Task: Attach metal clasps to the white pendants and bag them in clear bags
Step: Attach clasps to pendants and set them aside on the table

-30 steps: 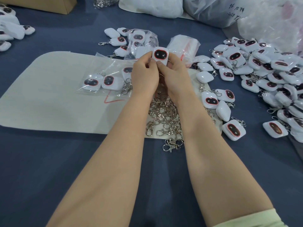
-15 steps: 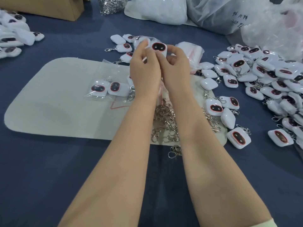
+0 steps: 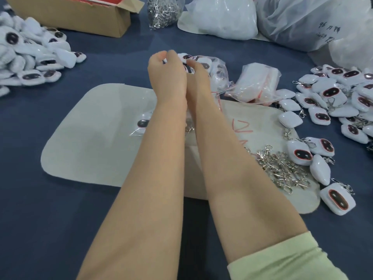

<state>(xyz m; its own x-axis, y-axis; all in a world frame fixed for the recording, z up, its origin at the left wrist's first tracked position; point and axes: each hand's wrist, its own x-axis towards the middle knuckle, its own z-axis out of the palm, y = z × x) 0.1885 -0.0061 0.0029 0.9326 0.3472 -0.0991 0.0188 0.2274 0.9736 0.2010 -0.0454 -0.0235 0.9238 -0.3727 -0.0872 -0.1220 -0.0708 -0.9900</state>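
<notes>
My left hand and my right hand are pressed together above the far edge of the white mat. Their fingertips pinch a white pendant with a dark face, which is mostly hidden behind the fingers. Whether a clasp is on it cannot be seen. A heap of loose metal clasps lies on the mat to the right of my right forearm. A clear bag with pendants in it lies on the mat, partly under my left forearm.
Pendants with clasps are piled at the right; more pendants at the left. A stack of empty clear bags and a filled bag lie beyond my hands. A cardboard box, a bag of clasps and large plastic sacks line the back.
Both hands have moved farther away over the mat's far edge with the pendant. Earlier its face stood clear above the fingertips; now the fingers cover most of it.
</notes>
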